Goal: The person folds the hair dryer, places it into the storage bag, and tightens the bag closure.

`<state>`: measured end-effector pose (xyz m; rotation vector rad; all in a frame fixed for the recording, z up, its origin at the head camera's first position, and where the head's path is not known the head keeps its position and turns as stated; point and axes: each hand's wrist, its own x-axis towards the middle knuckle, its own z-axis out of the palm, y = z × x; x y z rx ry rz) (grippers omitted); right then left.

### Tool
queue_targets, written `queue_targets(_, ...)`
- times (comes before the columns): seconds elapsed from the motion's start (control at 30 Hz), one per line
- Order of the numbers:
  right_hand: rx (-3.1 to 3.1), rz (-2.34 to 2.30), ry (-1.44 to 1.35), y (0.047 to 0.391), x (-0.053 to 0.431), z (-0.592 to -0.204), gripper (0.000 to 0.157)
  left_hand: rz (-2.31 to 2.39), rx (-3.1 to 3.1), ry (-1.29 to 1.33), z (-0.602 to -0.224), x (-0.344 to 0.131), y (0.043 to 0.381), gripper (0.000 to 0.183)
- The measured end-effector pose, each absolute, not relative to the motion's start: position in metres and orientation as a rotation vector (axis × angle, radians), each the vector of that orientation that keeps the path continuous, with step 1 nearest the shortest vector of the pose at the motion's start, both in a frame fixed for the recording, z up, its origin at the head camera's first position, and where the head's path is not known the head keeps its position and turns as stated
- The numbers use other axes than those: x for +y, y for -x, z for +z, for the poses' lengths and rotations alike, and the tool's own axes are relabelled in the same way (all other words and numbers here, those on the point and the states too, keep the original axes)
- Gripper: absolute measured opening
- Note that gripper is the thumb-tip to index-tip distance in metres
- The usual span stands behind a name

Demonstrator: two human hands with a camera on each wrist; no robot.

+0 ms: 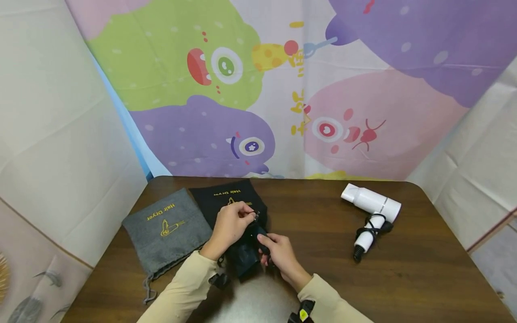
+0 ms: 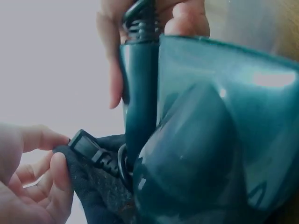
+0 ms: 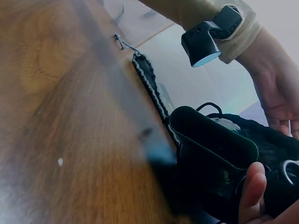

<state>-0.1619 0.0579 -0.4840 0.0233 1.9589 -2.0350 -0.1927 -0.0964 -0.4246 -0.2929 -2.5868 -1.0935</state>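
Gripping the dark dryer (image 2: 191,144) by its handle with the right hand (image 1: 282,255), at the near end of the black bag (image 1: 247,196); pinching the black bag's rim with the left hand (image 1: 230,226), beside the plug (image 2: 86,144). Sharing the bench (image 1: 319,233) with the grey bag (image 1: 167,235), just left of the black bag, and the white dryer (image 1: 371,202), well right.

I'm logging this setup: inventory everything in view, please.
Table: 1, brown, centre
Unheld hair dryer: 1, white, table's right
Held hair dryer: 1, dark teal, centre front
Drawstring bag: 1, grey, table's left
Pouch: 1, black, beside grey bag
Loose plug: 1, black, against pouch
Cartoon backdrop: 1, multicoloured, behind table
Side curtains: 2, white, flanking table
Wrist cameras: 2, black, on wrists
Sleeves: 2, cream, on arms
Left hand: 1, pinching pouch's edge
Right hand: 1, gripping held dryer
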Motion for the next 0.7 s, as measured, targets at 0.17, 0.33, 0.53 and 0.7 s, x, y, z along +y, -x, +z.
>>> queue_targets(0.17, 1.973, -2.046, -0.043, 0.164, 0.049, -0.483, 0.039, -1.059, -2.589, 0.353, -0.426, -0.093, 0.187, 0.008)
queue_targets(0.33, 2.000, -2.063, -0.066, 0.165, 0.042, -0.484, 0.034, -1.058, -2.586, 0.438, -0.432, -0.089, 0.179, 0.009)
queue_targets(0.53, 2.066, -2.054, -0.057, 0.168, 0.034, -0.484, 0.027, -1.043, -2.545, 0.460, -0.434, -0.090, 0.173, 0.007)
queue_targets(0.7, 2.064, -2.056, -0.092, 0.170, 0.034, -0.486, 0.026, -0.925, -2.585, 0.524, -0.435, -0.092, 0.171, 0.006)
